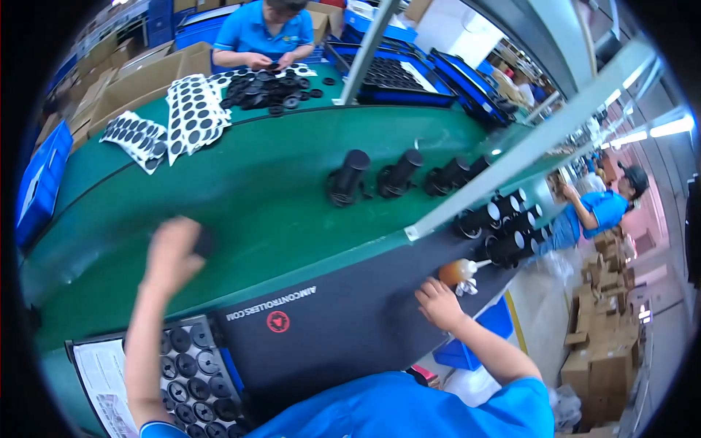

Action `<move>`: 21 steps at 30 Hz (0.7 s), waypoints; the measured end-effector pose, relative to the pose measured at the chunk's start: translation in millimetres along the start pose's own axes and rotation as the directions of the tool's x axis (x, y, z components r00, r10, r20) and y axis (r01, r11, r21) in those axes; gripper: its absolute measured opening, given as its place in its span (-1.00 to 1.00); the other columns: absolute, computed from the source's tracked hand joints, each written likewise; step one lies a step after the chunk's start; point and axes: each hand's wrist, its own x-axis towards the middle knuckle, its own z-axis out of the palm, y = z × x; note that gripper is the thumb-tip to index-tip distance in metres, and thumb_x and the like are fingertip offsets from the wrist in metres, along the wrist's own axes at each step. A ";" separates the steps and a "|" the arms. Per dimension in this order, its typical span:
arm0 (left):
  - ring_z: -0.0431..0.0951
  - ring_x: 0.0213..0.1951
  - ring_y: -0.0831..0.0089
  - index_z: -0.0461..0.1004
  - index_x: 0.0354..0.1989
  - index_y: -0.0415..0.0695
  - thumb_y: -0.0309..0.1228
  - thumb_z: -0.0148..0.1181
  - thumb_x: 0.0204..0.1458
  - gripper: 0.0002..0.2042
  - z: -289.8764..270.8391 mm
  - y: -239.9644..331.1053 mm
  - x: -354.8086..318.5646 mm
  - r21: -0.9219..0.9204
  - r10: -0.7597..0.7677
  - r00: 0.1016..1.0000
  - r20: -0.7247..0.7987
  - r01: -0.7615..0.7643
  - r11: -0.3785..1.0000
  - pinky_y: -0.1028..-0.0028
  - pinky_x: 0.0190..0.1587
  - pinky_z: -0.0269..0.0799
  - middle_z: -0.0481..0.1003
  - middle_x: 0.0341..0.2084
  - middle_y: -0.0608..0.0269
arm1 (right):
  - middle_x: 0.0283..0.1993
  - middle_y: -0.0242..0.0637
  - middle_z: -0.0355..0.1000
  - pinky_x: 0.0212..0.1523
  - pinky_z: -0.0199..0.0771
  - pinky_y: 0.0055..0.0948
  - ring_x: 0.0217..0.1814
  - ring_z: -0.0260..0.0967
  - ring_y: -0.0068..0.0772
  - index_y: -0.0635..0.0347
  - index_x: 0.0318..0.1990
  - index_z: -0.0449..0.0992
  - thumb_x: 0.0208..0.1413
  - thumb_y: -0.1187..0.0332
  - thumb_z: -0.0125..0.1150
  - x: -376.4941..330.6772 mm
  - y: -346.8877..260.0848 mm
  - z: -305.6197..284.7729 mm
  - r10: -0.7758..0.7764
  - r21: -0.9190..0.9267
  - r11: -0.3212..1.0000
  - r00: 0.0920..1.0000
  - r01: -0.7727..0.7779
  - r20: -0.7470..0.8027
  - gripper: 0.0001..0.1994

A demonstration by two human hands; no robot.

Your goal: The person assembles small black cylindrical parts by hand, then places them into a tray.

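Note:
My left hand [172, 254] is over the green conveyor belt [270, 197] at the left, smeared by motion. Between its thumb and fingers shows a blurred black round part [205, 242]. On the black mat [328, 328] rests my right hand [439, 302], its fingers loosely stretched and holding nothing I can see. Just beyond those fingertips a squeeze bottle [456, 272] with amber contents lies tilted, its pale nozzle toward the right. Below my left forearm is a tray of black discs [191, 365], partly hidden by the arm.
Black cylindrical units [349, 177] stand in a row on the belt; more [504, 230] lie at the mat's right end. A slanting metal post [511, 157] crosses there. Across the belt, a person [264, 36] handles parts beside a black pile [266, 89] and sticker sheets [193, 117].

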 end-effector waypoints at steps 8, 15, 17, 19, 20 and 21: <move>0.36 -0.13 0.28 0.35 -0.26 -0.11 -0.38 0.01 -0.09 -0.80 137.2 309.7 73.0 -0.035 0.722 0.675 -0.151 -0.733 0.679 0.27 0.05 0.20 0.35 -0.30 0.18 | -0.03 0.16 0.33 0.09 0.17 0.13 0.08 0.21 0.20 0.35 -0.11 0.47 0.00 0.42 0.00 -4.3 70.2 94.4 0.312 -0.602 0.785 0.932 -0.144 0.184 -0.69; 0.35 0.00 0.25 0.35 -0.20 -0.08 -0.36 0.04 -0.06 -0.77 170.4 353.3 73.7 -0.014 0.606 0.793 -0.064 -0.608 0.794 0.24 0.16 0.16 0.35 -0.16 0.14 | -0.12 0.02 0.44 -0.14 0.30 0.14 -0.17 0.37 0.08 0.25 -0.21 0.55 0.05 0.34 -0.04 39.9 89.0 123.3 0.319 -0.606 0.791 0.790 0.082 0.524 -0.72; 0.32 0.07 0.23 0.34 -0.16 -0.06 -0.35 0.03 -0.06 -0.74 160.2 356.9 62.8 -0.175 0.485 0.861 -0.155 -0.507 0.844 0.22 0.15 0.18 0.34 -0.12 0.12 | -0.19 -0.07 0.48 -0.19 0.33 -0.04 -0.25 0.38 -0.03 0.23 -0.25 0.56 -0.01 0.28 0.01 31.7 115.3 77.0 0.130 -0.311 0.943 0.725 0.120 0.677 -0.72; 0.22 0.17 0.09 0.30 -0.06 -0.13 -0.35 0.08 -0.09 -0.64 121.8 363.2 34.0 -0.281 0.414 0.908 -0.064 -0.415 0.865 0.14 0.19 0.12 0.31 -0.05 0.03 | -0.27 -0.17 0.51 -0.25 0.36 -0.21 -0.33 0.38 -0.14 0.20 -0.30 0.57 -0.07 0.22 0.05 14.3 158.7 45.0 -0.134 0.010 0.977 0.587 0.211 0.799 -0.71; 0.17 0.20 0.04 0.29 -0.03 -0.16 -0.34 0.11 -0.10 -0.59 102.9 361.9 15.3 -0.322 0.385 0.922 0.037 -0.353 0.879 0.10 0.20 0.09 0.29 -0.02 -0.01 | -0.31 -0.21 0.52 -0.28 0.37 -0.30 -0.38 0.39 -0.19 0.19 -0.33 0.58 -0.10 0.18 0.08 6.3 181.8 33.1 -0.262 0.160 0.956 0.476 0.244 0.839 -0.70; 0.12 0.22 -0.05 0.27 0.00 -0.21 -0.30 0.17 -0.11 -0.53 79.5 360.6 1.2 -0.407 0.371 0.921 0.117 -0.296 0.864 0.06 0.22 0.06 0.26 0.00 -0.05 | -0.34 -0.26 0.54 -0.31 0.38 -0.38 -0.42 0.39 -0.25 0.17 -0.35 0.59 -0.13 0.15 0.10 44.8 138.0 -13.5 -0.354 0.292 0.931 0.354 0.217 0.866 -0.70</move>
